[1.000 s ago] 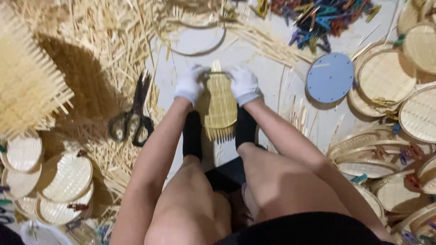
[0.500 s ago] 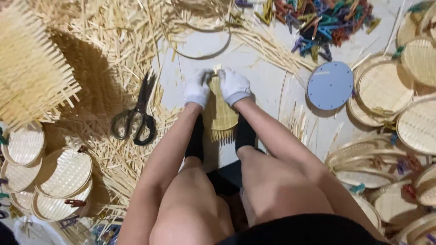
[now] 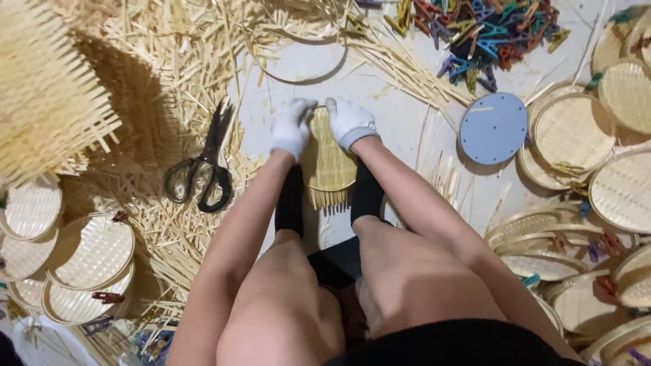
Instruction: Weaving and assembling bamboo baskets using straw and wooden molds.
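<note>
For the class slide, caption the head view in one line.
Gloved left hand and right hand grip a woven mat between the feet.

I see the woven bamboo mat (image 3: 327, 159) between my feet, left hand (image 3: 291, 127) and right hand (image 3: 349, 122) on its far end. Scissors (image 3: 201, 166) lie left; round disc (image 3: 493, 128) right; clothespin pile (image 3: 488, 30) beyond.

white gloves (image 3: 293, 127), tan woven mat (image 3: 327, 163), black scissors (image 3: 203, 166), blue disc (image 3: 493, 128)
</note>
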